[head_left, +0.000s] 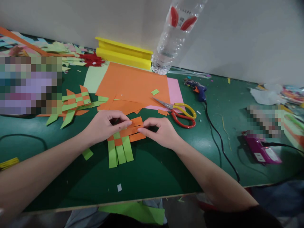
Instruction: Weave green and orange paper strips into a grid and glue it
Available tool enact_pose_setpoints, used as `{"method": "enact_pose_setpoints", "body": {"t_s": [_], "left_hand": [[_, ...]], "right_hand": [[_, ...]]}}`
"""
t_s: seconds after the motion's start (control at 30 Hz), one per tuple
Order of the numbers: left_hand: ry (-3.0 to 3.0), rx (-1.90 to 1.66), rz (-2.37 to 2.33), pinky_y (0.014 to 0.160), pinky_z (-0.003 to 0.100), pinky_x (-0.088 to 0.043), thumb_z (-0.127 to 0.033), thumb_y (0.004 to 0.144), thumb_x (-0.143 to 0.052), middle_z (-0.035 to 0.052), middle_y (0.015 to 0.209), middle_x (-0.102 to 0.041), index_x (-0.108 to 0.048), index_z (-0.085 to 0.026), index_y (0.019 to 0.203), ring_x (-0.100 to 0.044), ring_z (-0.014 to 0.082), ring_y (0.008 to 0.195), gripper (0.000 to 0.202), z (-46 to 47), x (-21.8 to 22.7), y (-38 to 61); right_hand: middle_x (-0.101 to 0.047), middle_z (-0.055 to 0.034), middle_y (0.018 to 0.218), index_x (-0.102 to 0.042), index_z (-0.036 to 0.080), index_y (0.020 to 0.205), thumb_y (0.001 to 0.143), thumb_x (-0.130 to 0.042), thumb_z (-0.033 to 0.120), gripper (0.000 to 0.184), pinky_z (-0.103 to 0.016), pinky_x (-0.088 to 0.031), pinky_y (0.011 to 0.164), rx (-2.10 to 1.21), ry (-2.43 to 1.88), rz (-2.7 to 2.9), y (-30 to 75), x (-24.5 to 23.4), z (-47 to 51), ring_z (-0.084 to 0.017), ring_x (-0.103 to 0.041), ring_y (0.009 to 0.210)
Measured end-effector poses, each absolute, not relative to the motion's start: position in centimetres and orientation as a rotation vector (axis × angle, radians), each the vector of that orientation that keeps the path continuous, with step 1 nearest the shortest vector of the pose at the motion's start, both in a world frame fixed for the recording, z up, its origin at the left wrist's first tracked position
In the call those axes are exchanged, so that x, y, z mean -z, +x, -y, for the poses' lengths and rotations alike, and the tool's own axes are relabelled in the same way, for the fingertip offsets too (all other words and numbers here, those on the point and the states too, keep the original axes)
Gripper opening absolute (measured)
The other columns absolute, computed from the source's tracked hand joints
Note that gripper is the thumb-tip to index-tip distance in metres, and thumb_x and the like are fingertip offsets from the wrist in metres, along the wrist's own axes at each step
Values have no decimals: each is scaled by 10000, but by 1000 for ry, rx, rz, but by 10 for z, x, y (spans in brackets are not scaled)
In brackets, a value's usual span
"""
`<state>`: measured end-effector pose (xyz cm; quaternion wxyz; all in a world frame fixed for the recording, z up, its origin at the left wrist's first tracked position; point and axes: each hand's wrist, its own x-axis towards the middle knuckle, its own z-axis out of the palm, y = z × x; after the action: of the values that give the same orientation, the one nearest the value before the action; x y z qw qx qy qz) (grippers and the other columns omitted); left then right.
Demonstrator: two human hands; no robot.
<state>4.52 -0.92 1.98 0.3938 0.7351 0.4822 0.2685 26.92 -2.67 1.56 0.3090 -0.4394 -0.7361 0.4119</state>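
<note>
A woven piece of green and orange paper strips [120,152] lies on the green table between my hands. Its green strips hang toward me and its orange strips point right. My left hand [106,126] pinches the weave at its upper edge, thumb and forefinger on an orange strip. With thumb and fingertips, my right hand [161,131] pinches the right ends of the orange strips. Part of the weave is hidden under my left hand. Another woven paper piece [76,100], green and orange with pointed ends, rests to the left.
Yellow-and-red-handled scissors [182,114] lie beyond my right hand, by orange paper sheets [135,82]. Behind stand a water bottle [172,41] and a folded yellow strip [123,53]. A blue glue gun [199,90] trails its cord [218,136] toward a purple power socket [263,152].
</note>
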Motion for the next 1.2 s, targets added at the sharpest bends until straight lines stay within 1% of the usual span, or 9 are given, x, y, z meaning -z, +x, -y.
{"method": "enact_pose_setpoints", "body": {"t_s": [0.1, 0.23, 0.47, 0.67, 0.77, 0.93, 1.2], "left_hand": [[1882, -711, -1214, 491, 211, -379, -471, 817, -629, -18, 649, -685, -708, -205, 716, -524, 97, 530, 296, 9, -19, 44], [1900, -737, -1210, 490, 204, -385, -466, 834, -625, -18, 662, -694, -705, -204, 716, -542, 97, 545, 299, 8, -16, 44], [1895, -748, -1171, 499, 208, -389, -478, 832, -625, -14, 661, -686, -697, -202, 719, -521, 101, 544, 307, 9, -15, 45], [1921, -700, -1177, 463, 212, -353, -519, 826, -623, -25, 610, -657, -700, -204, 731, -479, 96, 499, 338, 8, -13, 45], [1954, -697, -1184, 475, 219, -366, -522, 824, -627, -22, 635, -676, -710, -209, 753, -504, 104, 515, 332, 8, -12, 46], [2024, -732, -1154, 522, 224, -404, -477, 850, -621, -11, 690, -707, -721, -213, 786, -567, 117, 570, 289, 9, -10, 45], [2158, -783, -1102, 523, 231, -405, -486, 900, -575, -7, 689, -701, -719, -216, 817, -555, 113, 547, 318, 11, -11, 44]], "right_hand": [[-631, 22, 654, -667, 166, 729, 821, -689, 326, 186, -211, -409, 558, -1142, -1177, 1913, 270, -16, 26, -75, -522, 585], [-639, 22, 656, -683, 165, 748, 818, -692, 322, 172, -209, -405, 557, -1177, -1175, 1895, 270, -17, 25, -73, -527, 584], [-609, 28, 657, -637, 167, 708, 818, -686, 342, 213, -216, -385, 566, -1114, -1204, 1914, 269, -15, 26, -73, -497, 589], [-582, 26, 651, -590, 173, 703, 845, -648, 344, 230, -225, -381, 584, -1033, -1227, 1998, 271, -17, 25, -82, -489, 599], [-578, 22, 647, -568, 179, 697, 852, -630, 338, 230, -234, -381, 599, -963, -1223, 2067, 271, -17, 24, -91, -491, 607], [-576, 20, 637, -562, 184, 700, 863, -606, 330, 223, -252, -380, 640, -857, -1199, 2141, 270, -15, 23, -102, -494, 627], [-558, 25, 630, -560, 188, 700, 884, -578, 345, 242, -254, -360, 620, -902, -1232, 2166, 271, -19, 23, -102, -476, 622]]}}
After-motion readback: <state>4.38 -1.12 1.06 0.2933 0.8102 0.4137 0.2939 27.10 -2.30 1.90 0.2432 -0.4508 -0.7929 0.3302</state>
